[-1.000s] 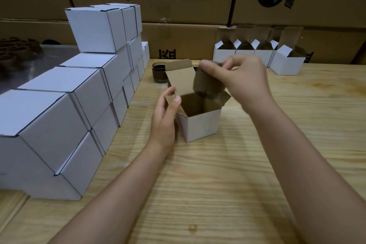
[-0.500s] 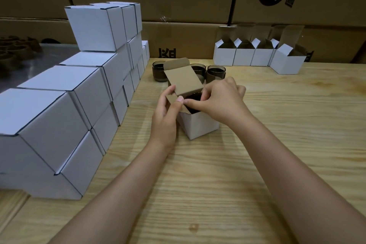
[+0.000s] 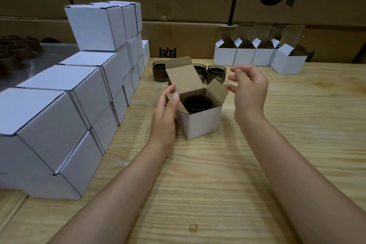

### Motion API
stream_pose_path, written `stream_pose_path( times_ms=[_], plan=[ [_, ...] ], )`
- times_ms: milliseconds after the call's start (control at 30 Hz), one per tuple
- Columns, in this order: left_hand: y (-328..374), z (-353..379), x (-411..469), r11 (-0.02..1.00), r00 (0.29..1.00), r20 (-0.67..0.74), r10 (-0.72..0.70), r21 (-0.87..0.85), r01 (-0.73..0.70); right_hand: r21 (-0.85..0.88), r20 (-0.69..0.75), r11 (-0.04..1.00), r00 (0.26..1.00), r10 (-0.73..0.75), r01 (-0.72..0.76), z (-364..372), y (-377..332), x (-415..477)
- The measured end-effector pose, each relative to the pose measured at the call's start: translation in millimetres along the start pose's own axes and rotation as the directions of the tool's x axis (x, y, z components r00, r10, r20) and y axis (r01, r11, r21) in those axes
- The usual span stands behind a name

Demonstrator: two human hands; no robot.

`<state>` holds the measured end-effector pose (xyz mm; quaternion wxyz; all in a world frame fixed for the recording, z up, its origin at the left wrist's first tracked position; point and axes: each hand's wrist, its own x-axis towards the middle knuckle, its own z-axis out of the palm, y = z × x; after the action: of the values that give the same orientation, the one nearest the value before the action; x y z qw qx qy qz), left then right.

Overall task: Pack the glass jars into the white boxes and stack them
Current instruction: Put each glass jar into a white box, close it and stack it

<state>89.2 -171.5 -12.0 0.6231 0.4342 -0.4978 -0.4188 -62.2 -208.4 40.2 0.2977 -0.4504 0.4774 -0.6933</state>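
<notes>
On the wood desk [image 3: 217, 184], a big stack of shut white boxes [image 3: 59, 115] stands at the left. It is tall and stepped, so a bump could knock it over. The open box [image 3: 200, 123] sits in the middle. The left hand [image 3: 164, 117] has its grip pinching the box's left flap [image 3: 180, 107]. The right hand [image 3: 247, 89] hovers beside the box, grip spread, holding nothing. The glass jar [image 3: 198, 104] is inside the box. If a flap sticks up, the lid [image 3: 184, 79] may not shut flat, and the box could wobble when stacked.
</notes>
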Motion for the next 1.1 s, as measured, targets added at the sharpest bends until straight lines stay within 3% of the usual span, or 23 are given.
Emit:
stream_pose_path(
  times_ms=[67, 200, 300, 367, 567, 733, 900, 1100],
  plan=[
    [-0.8, 0.3, 0.1, 0.999, 0.999, -0.008, -0.048, -0.014, 0.048, 0.091, 0.085, 0.993, 0.994, 0.071, -0.079, -1.8, 4.6, -1.5],
    [0.8, 1.7, -0.8, 0.996, 0.997, -0.015, -0.077, -0.036, 0.076, -0.036, 0.288, 0.995, 0.953, 0.095, -0.088, 1.8, 22.6, -16.2],
    [0.6, 2.2, -0.6, 0.997, 0.998, -0.005, -0.065, -0.051, 0.065, 0.036, 0.433, 0.944, 0.856, 0.282, -0.329, 7.2, 26.6, -23.0],
    [0.3, 1.8, 0.9, 0.997, 0.999, 0.008, -0.053, -0.059, 0.053, 0.100, 0.504, 0.903, 0.804, 0.316, -0.418, 11.1, 26.3, -26.5],
    [-0.3, -1.8, 4.5, 0.987, 0.999, 0.018, -0.028, -0.157, 0.030, 0.212, 0.555, 0.895, 0.802, 0.220, -0.392, 15.5, 29.6, -32.3],
    [1.7, -1.3, 6.8, 0.993, 0.998, -0.044, -0.037, -0.113, 0.032, 0.257, 0.580, 0.900, 0.801, 0.147, -0.351, 14.5, 30.9, -32.2],
    [0.3, 0.9, 4.7, 0.997, 0.998, -0.055, 0.043, -0.058, -0.046, 0.282, 0.602, 0.913, 0.795, 0.071, -0.295, 10.9, 34.1, -34.0],
    [-0.9, -0.3, 4.6, 0.999, 0.998, -0.045, 0.037, -0.025, -0.038, 0.252, 0.741, 0.921, 0.672, 0.013, -0.296, -4.3, 35.1, -32.4]
  ],
)
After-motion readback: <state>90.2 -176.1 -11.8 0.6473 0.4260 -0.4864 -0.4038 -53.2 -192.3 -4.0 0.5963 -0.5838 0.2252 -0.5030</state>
